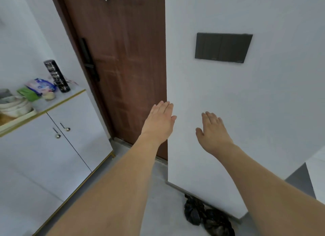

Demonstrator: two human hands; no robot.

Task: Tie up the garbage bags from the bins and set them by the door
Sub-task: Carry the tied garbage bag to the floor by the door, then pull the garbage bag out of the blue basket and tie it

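Note:
Two black garbage bags lie on the grey floor against the base of the white wall, a short way right of the brown door. Both my arms are stretched forward above them. My left hand is held out flat with straight fingers in front of the door's edge, holding nothing. My right hand is also flat and empty, in front of the white wall. Neither hand touches the bags.
A white cabinet with two knobbed doors stands at the left; bowls, packets and a dark cylinder sit on its top. A dark panel is mounted on the wall. The door carries a black lock handle.

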